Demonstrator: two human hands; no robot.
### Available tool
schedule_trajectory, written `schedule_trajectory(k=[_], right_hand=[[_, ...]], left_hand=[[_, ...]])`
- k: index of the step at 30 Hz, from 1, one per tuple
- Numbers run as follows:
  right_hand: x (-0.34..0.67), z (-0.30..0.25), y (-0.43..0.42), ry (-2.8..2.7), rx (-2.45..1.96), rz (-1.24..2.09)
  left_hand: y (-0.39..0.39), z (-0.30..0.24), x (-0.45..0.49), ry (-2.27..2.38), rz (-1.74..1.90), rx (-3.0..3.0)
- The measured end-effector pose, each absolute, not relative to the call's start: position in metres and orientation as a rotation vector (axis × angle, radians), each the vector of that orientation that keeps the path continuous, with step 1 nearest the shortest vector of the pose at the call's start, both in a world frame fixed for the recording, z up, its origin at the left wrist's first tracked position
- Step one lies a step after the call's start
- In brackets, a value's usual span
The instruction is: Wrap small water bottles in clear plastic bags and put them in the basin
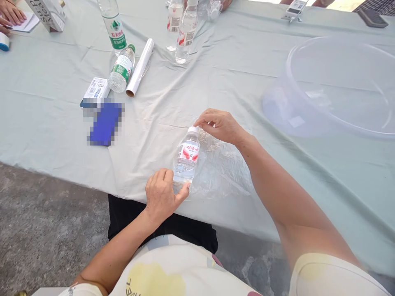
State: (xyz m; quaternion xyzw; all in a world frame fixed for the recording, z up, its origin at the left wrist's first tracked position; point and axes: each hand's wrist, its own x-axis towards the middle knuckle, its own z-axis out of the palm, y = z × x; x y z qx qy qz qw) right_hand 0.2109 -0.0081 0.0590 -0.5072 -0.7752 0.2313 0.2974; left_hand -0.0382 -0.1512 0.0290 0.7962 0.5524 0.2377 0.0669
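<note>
A small clear water bottle [187,157] with a red-and-white label and a white cap lies tilted on a sheet of clear plastic wrap [222,170] near the table's front edge. My left hand [162,195] grips the bottle's base, fingers curled, thumb against it. My right hand [219,124] pinches at the white cap, with the wrap under and beside it. Whether the wrap is held between those fingers cannot be made out.
A large clear plastic basin [336,84] stands at the right. A roll of wrap [140,68], green-labelled bottles [121,68], a small box [96,91] and a blue card lie at the left. More bottles [186,31] stand behind. Another person's hand [10,14] rests at the far left corner.
</note>
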Motion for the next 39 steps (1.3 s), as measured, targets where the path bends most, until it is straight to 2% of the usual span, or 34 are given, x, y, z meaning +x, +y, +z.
schedule_trajectory(k=[15,29,32,39], right_hand=[[0.198,0.057,-0.009,-1.929,-1.482,1.028],[0.256,0.051,-0.054,-1.809,-1.428,0.960],[0.272,0.046,-0.064,-1.792,-1.436,0.842],[0.298,0.066,-0.092,-1.641,-1.705,0.486]], left_hand=[[-0.147,0.037,-0.038,1.750,0.978,2.518],[-0.172,0.023,0.022,1.296,1.216,2.899],[-0.181,0.026,0.038,1.129,1.081,2.961],[-0.202,0.044,0.077,0.734,0.453,2.982]])
